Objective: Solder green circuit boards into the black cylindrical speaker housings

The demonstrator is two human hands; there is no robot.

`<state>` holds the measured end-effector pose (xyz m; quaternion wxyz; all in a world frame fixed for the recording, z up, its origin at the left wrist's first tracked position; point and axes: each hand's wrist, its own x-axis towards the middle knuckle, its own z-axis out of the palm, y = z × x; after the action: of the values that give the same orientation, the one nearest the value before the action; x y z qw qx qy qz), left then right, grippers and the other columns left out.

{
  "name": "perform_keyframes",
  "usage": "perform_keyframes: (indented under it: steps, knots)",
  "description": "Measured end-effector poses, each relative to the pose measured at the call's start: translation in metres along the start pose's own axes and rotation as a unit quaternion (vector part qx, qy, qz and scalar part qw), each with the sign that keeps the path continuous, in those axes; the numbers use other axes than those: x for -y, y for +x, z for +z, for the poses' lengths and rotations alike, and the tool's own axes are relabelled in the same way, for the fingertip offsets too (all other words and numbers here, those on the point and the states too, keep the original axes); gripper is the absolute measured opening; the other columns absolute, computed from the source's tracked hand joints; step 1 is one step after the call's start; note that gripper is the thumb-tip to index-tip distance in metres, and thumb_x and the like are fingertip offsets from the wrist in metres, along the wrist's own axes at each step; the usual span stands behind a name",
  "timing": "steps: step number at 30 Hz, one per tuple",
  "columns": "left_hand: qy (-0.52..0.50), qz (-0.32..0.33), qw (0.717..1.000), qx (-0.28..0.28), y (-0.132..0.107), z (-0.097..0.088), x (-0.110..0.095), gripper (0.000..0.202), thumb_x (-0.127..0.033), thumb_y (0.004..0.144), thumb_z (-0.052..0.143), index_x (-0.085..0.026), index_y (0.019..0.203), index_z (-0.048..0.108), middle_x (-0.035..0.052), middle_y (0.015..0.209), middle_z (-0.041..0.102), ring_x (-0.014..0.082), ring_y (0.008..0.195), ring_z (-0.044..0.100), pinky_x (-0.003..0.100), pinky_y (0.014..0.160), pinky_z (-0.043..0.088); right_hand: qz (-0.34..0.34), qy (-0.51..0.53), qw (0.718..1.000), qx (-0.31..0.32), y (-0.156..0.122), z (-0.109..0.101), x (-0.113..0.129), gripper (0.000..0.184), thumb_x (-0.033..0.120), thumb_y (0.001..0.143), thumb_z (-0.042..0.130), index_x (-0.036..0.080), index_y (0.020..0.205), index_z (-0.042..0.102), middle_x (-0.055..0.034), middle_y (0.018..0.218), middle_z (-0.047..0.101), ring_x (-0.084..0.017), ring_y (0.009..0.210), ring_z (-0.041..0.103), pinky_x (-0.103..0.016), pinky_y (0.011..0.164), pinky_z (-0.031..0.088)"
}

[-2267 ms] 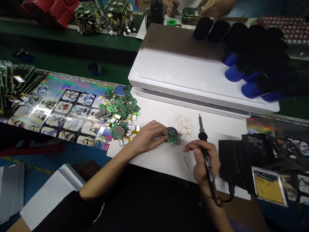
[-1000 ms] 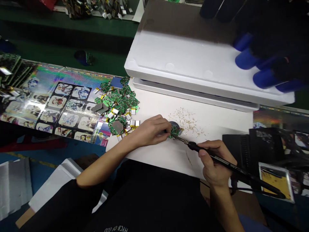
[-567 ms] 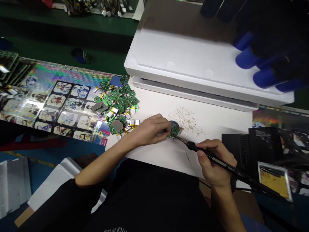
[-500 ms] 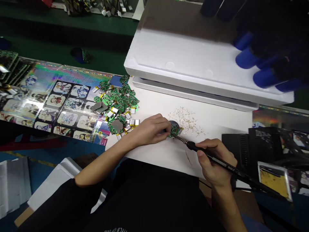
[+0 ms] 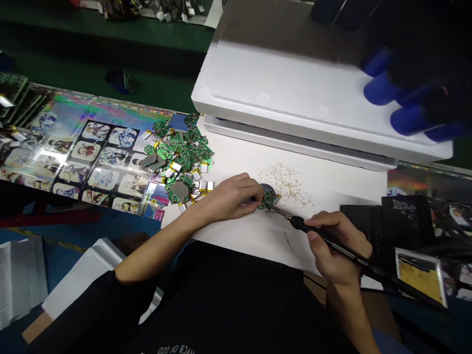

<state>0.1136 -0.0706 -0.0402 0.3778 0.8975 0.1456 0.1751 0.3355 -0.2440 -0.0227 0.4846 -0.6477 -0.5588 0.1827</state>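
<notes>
My left hand (image 5: pixel 232 197) pinches a small green circuit board (image 5: pixel 268 200) that rests against a round black speaker (image 5: pixel 264 189) on the white work surface (image 5: pixel 254 236). My right hand (image 5: pixel 337 246) is wrapped round a black soldering iron (image 5: pixel 332 243) held like a pen. Its metal tip touches the board's right edge. A cable runs from the iron's back end off to the right.
A heap of green circuit boards with small silver batteries (image 5: pixel 179 164) lies left of my left hand, partly on a holographic card sheet (image 5: pixel 81 142). Solder scraps (image 5: pixel 285 182) are scattered behind the board. Stacked white foam trays (image 5: pixel 302 108) carry blue cylinders (image 5: pixel 405 108). A black soldering station (image 5: pixel 391 231) stands right.
The soldering iron swung down from upright until its tip met the board, and it has stayed there for the last second. My left hand has kept hold of the board.
</notes>
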Motion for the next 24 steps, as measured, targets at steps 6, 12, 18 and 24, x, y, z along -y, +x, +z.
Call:
perform_keyframes:
  steps: [6,12,18,24]
  knots:
    - [-0.006,-0.003,1.000,-0.001,-0.001,0.001,0.001,0.012,-0.016,0.102,0.057,-0.020,0.097,0.067,0.0069,0.104,0.077,0.0221,0.102,0.067,0.036,0.095,0.052,0.055,0.058,0.986,-0.147,-0.005,0.003,-0.005,0.013,0.035,0.089,0.080,0.023,0.092,0.076,-0.0016,0.079,0.070,-0.016,0.062,0.065,-0.029,0.051,0.049]
    - [-0.004,-0.001,1.000,-0.003,-0.001,0.002,0.001,0.012,-0.014,0.101,0.058,-0.020,0.097,0.068,0.0065,0.104,0.077,0.0219,0.101,0.066,0.035,0.094,0.052,0.073,0.156,0.977,-0.130,0.003,0.021,0.010,0.029,0.044,0.104,0.065,0.023,0.125,0.066,-0.0082,0.103,0.083,-0.012,0.047,0.065,-0.025,0.040,0.042]
    - [-0.012,0.007,1.000,-0.016,-0.001,0.002,0.000,0.011,-0.016,0.103,0.060,-0.019,0.098,0.069,0.0072,0.105,0.078,0.0219,0.102,0.067,0.035,0.094,0.053,0.037,0.067,0.995,-0.062,-0.010,0.046,0.003,0.022,0.030,0.106,0.064,0.027,0.128,0.067,-0.0061,0.109,0.082,-0.015,0.069,0.075,-0.031,0.061,0.060]
    - [-0.059,-0.005,0.996,-0.065,-0.007,0.009,0.004,0.005,-0.020,0.102,0.069,-0.019,0.100,0.073,0.0070,0.106,0.080,0.0214,0.103,0.069,0.035,0.094,0.055,-0.045,-0.048,0.998,0.007,-0.010,0.065,-0.015,0.046,0.020,0.094,0.079,0.027,0.136,0.062,-0.0063,0.117,0.075,-0.020,0.093,0.072,-0.037,0.086,0.064]
